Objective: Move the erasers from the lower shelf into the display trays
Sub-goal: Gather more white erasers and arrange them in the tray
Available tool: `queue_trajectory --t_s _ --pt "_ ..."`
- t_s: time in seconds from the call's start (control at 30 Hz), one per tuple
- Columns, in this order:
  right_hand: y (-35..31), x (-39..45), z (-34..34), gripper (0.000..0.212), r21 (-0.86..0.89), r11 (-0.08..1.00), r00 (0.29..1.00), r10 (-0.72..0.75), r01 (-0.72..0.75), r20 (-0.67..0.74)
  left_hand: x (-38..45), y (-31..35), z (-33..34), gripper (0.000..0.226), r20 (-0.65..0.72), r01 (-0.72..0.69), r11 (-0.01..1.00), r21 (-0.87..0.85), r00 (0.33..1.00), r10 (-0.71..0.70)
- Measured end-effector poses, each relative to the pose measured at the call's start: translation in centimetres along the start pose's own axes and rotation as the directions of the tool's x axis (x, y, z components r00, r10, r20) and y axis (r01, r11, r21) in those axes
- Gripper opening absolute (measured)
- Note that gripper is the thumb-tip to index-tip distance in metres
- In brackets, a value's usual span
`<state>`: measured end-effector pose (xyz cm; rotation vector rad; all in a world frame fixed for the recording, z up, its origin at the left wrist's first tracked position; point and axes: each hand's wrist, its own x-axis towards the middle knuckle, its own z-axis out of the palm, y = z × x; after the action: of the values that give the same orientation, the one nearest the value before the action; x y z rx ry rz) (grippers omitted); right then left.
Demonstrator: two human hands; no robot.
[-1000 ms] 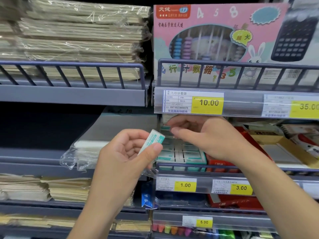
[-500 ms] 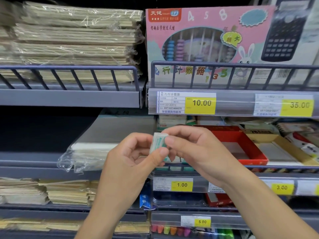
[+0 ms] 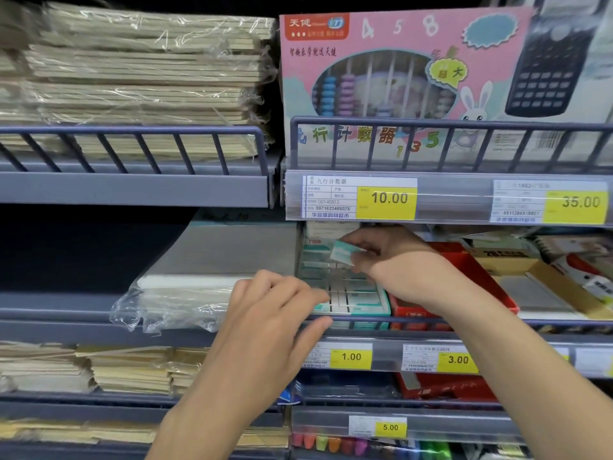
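Half a second ago both hands met at one eraser in front of the shelf; now the eraser (image 3: 343,253) is with the right hand alone, carried in over the display tray (image 3: 384,302), and the left hand holds nothing.

At the far left, wrapped stacks of paper (image 3: 139,78) sit on the upper shelf behind a blue rail (image 3: 132,131). On the shelf below them lies a flat pack in clear plastic wrap (image 3: 179,303).

The left hand (image 3: 268,330) hangs in front of that pack's right end, near the tray's left front corner. Its fingers are loosely curled and a little spread, with the thumb out toward the front rail; whether the fingertips touch the tray's edge cannot be told.

The display tray is teal and white and already holds rows of erasers lying flat. Above its back rows, the right hand (image 3: 398,260) pinches the eraser between thumb and fingertips; the eraser is blurred, tilted, and not yet laid among the others.

Just right of the tray stands a red tray (image 3: 477,280), touching or nearly touching it. Above, a pink abacus box (image 3: 391,71) stands behind the rail, with a 10.00 price tag (image 3: 386,198) under it. A 1.00 price tag (image 3: 351,356) sits under the eraser tray.
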<state>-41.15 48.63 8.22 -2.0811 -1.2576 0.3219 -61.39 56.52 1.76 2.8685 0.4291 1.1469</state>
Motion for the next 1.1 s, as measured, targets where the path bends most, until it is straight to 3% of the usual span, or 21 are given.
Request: queue_trajectory --t_s 0.1,0.27,0.47,0.9,1.03,1.1 --pt "-0.9 0.8 0.8 0.022 -0.268 0.963 0.999 -0.041 0.04 0.002 -0.1 -0.5 0.7 0.027 -0.019 -0.02 1.0 -0.012 1.0 0.02" --pt "-0.8 1.6 2.3 0.027 -0.447 0.867 0.974 -0.165 0.22 0.158 -0.1 -0.8 1.1 0.026 -0.03 -0.023 0.999 -0.033 0.999 0.022" --pt "0.0 1.3 2.0 0.025 -0.461 0.838 0.945 -0.181 0.292 0.271 -0.3 -0.9 1.2 0.026 -0.024 0.002 0.998 -0.069 1.0 -0.004" --pt "-1.3 3.5 3.2 0.027 -0.455 0.856 0.962 -0.156 0.246 0.225 -0.4 -1.3 1.4 0.024 -0.029 -0.014 0.996 -0.093 1.0 0.012" --pt "-1.1 2.8 3.1 0.031 -0.414 0.877 0.962 -0.162 0.242 0.218 -0.4 -0.9 1.0 0.019 -0.012 0.033 0.991 -0.129 0.999 -0.035" --pt "-0.9 1.9 2.8 0.031 -0.368 0.901 0.971 -0.188 0.23 0.147 -0.4 -0.8 0.4 0.022 0.006 0.085 0.977 -0.197 0.996 -0.085"
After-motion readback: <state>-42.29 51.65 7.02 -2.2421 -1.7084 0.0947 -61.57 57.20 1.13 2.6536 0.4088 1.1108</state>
